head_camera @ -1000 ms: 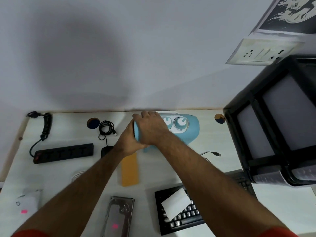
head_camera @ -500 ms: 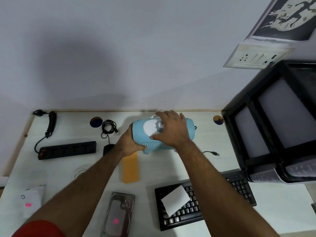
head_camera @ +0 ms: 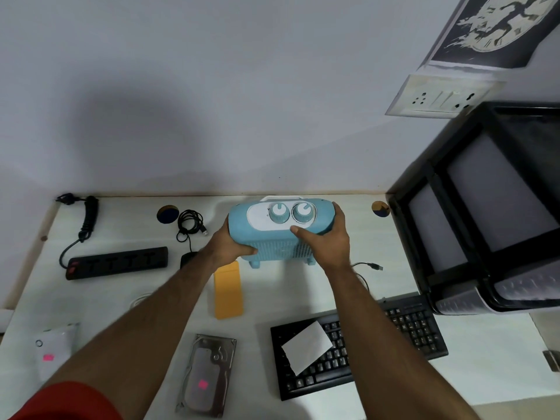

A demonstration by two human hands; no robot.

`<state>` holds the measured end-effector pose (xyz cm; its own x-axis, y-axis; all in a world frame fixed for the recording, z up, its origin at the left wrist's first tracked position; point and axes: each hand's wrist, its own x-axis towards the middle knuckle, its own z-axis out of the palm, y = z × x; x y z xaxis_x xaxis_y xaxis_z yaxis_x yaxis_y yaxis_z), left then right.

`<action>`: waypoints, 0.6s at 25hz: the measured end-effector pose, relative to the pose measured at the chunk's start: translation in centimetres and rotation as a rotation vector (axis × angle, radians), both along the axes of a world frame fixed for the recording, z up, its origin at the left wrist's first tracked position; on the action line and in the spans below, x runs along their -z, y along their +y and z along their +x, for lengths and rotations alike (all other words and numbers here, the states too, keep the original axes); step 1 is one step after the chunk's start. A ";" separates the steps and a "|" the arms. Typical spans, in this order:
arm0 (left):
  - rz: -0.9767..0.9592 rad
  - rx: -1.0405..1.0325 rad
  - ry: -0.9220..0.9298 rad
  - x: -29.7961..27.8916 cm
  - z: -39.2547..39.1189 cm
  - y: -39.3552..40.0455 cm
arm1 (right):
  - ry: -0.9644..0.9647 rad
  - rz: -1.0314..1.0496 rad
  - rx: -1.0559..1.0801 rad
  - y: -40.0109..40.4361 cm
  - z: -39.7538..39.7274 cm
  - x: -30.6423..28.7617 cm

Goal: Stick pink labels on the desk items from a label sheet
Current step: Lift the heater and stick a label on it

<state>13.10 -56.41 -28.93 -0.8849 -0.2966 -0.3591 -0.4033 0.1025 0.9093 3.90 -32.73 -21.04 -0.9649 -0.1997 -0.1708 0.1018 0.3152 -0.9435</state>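
A light blue fan heater (head_camera: 266,237) with two round knobs stands upright at the back middle of the white desk (head_camera: 348,286). My left hand (head_camera: 227,247) grips its left end and my right hand (head_camera: 327,241) grips its right end, thumb on the front. A white label sheet (head_camera: 306,347) lies on the black keyboard (head_camera: 409,325). A hard drive (head_camera: 209,377) near the front carries a pink label (head_camera: 202,384). A clear bag (head_camera: 57,350) at front left also bears a pink label (head_camera: 48,357).
A black power strip (head_camera: 118,262) with coiled cord lies at left. An orange card (head_camera: 228,289) lies in front of the heater, a black mouse (head_camera: 188,259) and cable coil (head_camera: 189,222) to its left. A big black cabinet (head_camera: 485,213) fills the right side.
The heater has been turned from lying on its side to standing upright, knobs now facing up. My right hand has shifted from its top to its right end.
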 end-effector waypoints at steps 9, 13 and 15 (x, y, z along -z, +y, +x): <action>-0.006 -0.102 0.224 -6.2 -6.1 0.5 | 0.323 -0.221 -0.033 -0.6 -4.8 -6.5; 0.002 -0.087 0.194 -5.1 -5.3 1.2 | 0.269 -0.226 -0.004 0.2 -3.6 -5.3; -0.023 -0.069 0.117 -4.0 -3.7 0.4 | 0.197 -0.237 0.024 0.0 -1.9 -3.8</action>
